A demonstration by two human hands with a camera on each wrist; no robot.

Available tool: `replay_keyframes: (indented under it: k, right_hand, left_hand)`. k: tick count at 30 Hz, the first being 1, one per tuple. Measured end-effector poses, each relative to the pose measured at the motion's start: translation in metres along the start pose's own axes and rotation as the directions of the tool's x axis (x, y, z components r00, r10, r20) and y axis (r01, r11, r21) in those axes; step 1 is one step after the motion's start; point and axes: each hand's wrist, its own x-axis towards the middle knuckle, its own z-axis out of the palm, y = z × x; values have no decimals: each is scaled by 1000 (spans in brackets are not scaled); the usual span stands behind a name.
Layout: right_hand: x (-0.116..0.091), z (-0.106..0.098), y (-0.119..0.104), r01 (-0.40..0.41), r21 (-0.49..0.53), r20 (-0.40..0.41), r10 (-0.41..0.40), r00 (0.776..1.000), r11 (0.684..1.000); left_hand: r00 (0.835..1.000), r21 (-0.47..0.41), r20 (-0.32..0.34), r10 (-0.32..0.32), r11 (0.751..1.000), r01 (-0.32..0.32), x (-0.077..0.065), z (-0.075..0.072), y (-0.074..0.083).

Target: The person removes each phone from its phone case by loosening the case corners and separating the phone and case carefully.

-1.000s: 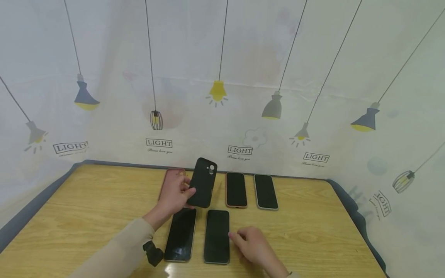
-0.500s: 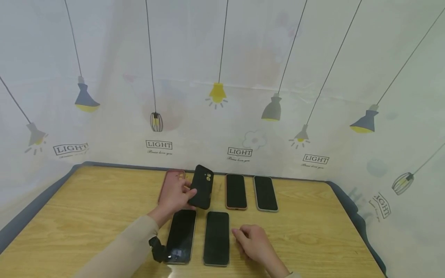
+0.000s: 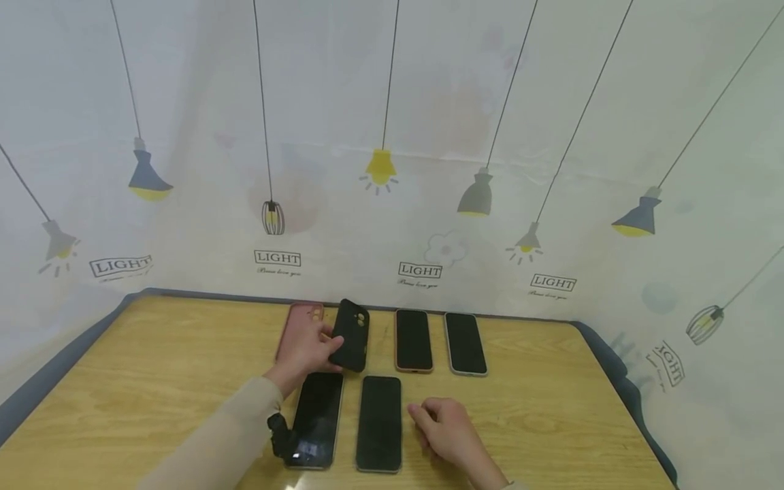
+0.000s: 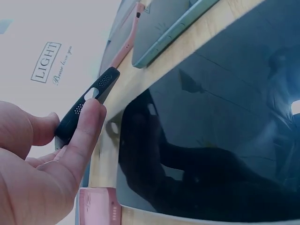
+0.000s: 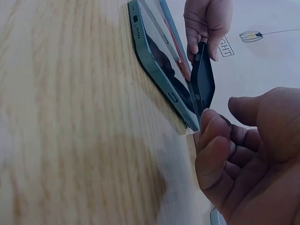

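One matte black rectangular phone case, tilted, between a pink phone case and a dark-screened, pink-edged phone in the head view, pinched in the left hand. In the left wrist view, gripped between thumb and fingers. In the right wrist view, a loosely curled right hand, holding nothing.

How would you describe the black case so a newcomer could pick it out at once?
At the far side of the wooden table, find the left hand. It pinches the black case, between the pink case and a pink-rimmed phone. Unlike those two, this one is held tilted up rather than lying flat.
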Motion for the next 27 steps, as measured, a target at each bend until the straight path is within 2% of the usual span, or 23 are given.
replay_keyframes:
  k: [5, 10, 12, 15, 18, 20, 22, 27]
  right_hand:
    - [1, 1, 0, -11, 10, -5, 11, 1000, 1000]
    - [2, 1, -1, -13, 16, -1, 13, 1000, 1000]
    - [2, 0, 0, -10, 15, 1, 10, 1000, 1000]
    - [3, 0, 1, -11, 14, 1, 11, 1000, 1000]
    - [4, 1, 3, -4, 13, -5, 4, 1000, 1000]
    - [4, 1, 4, -2, 12, -9, 2, 1000, 1000]
    - [4, 1, 4, -2, 10, -12, 2, 1000, 1000]
    - [6, 1, 6, -11, 0, -13, 11, 1000, 1000]
  left_hand:
    - [999, 26, -10, -35, 999, 35, 3, -1, -4]
    - [999, 56, -13, -40, 998, 41, 4, -1, -5]
    - [999, 92, -16, -37, 995, 38, 4, -1, -4]
    - [999, 193, -28, -22, 981, 27, 2, -2, -1]
    - [999, 332, -33, 6, 943, 5, 2, -3, 2]
    - [1000, 393, -21, 15, 920, -6, 3, -4, 3]
    - [999, 463, -15, 38, 886, -27, 4, -5, 4]
    - [995, 576, 15, 101, 812, -91, 4, -6, 6]
